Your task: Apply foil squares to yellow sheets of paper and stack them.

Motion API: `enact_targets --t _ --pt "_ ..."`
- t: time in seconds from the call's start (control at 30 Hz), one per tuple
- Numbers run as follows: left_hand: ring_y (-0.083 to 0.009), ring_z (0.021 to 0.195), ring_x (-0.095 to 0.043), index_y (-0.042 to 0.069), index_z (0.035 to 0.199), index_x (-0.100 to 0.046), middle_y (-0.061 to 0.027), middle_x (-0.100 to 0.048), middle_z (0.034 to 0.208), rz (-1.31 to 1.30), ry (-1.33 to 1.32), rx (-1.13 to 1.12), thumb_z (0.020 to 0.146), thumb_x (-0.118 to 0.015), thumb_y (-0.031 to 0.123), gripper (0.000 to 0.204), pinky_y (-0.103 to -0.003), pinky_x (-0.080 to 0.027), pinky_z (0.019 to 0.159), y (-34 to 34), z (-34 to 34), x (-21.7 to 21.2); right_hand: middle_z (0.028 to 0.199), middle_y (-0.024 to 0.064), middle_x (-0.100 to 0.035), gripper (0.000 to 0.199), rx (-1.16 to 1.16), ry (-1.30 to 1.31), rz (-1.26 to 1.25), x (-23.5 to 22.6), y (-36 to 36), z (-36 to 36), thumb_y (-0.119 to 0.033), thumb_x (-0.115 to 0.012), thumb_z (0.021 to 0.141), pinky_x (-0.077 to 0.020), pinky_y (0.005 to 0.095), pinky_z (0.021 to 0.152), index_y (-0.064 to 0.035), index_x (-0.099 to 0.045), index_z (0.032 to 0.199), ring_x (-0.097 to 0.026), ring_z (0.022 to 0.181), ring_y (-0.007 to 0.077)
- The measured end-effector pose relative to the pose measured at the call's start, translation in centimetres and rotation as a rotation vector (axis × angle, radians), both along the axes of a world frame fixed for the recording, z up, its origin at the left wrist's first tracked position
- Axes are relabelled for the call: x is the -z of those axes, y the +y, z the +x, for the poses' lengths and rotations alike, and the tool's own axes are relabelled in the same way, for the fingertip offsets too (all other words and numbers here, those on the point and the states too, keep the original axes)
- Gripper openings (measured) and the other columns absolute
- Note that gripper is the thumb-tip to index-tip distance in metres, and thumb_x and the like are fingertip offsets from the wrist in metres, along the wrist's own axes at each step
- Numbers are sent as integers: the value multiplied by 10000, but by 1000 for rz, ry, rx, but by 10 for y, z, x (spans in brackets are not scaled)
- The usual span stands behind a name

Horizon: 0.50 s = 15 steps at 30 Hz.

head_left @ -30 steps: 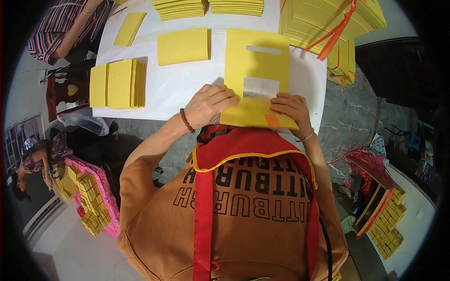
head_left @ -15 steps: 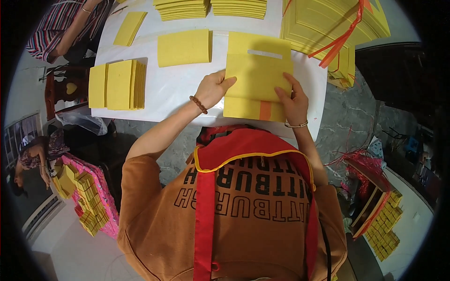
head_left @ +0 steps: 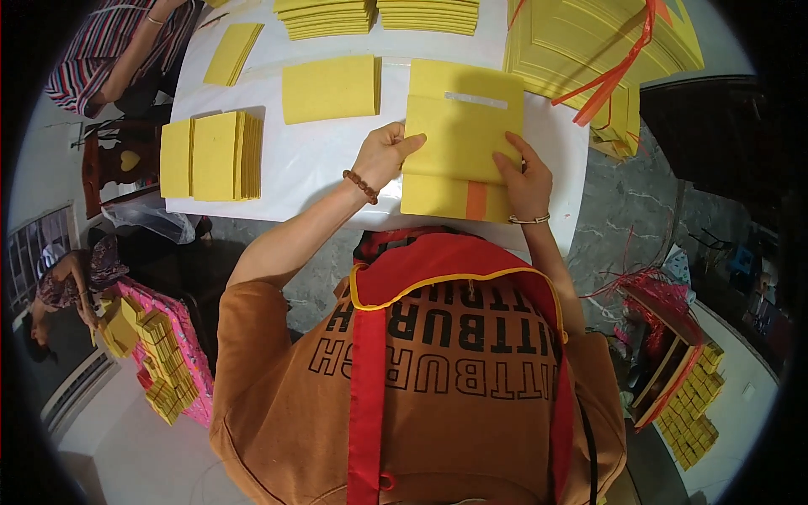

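Observation:
A folded yellow paper sheet (head_left: 459, 130) lies at the front of the table, creased across near its top and bottom. It bears a pale, shiny strip (head_left: 475, 101) near the far edge and an orange band (head_left: 476, 200) near the close edge. My left hand (head_left: 387, 153) is closed on the sheet's left edge, thumb on top, other fingers curled. My right hand (head_left: 528, 178) holds the right edge, with thumb and forefinger on the surface; its remaining fingers are partly hidden. Left of the sheet lies a small pile of folded yellow papers (head_left: 330, 89).
The white-covered table (head_left: 295, 172) carries a yellow stack (head_left: 219, 156) at front left and more stacks (head_left: 427, 15) at the back. Large yellow sheets (head_left: 581, 42) with a red ribbon (head_left: 602, 88) lie at right. One co-worker's arm (head_left: 133, 63) shows at far left; another person (head_left: 71, 278) bends below.
Both hands keep their hold on the sheet, which has barely shifted. The pale strip looks duller and more mottled than before.

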State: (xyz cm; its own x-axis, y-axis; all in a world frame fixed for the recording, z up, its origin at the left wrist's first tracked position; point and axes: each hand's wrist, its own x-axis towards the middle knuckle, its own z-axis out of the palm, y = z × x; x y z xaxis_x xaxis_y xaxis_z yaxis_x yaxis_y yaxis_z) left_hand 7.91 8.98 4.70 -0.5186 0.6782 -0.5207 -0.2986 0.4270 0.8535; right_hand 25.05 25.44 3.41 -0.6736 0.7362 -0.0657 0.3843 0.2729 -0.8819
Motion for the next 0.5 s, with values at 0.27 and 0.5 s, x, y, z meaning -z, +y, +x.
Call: enact_targets --t 0.27,0.5 --pt "-176 846 -523 29 972 -564 -90 -567 966 152 1008 -41 810 -613 132 198 -293 -399 671 4 13 -31 1031 157 -645 366 30 68 6 8 1 -2 -178 -672 764 -473 301 811 -45 -617 1101 -631 936 235" --pt "-331 1196 -389 54 1134 -558 -145 -485 1226 266 1405 489 795 -602 204 374 -428 -332 957 35 37 -21 1023 155 -646 355 64 29 -29 -1 -4 -5 -175 -676 759 -476 307 807 -43 -623 1084 -632 931 241"
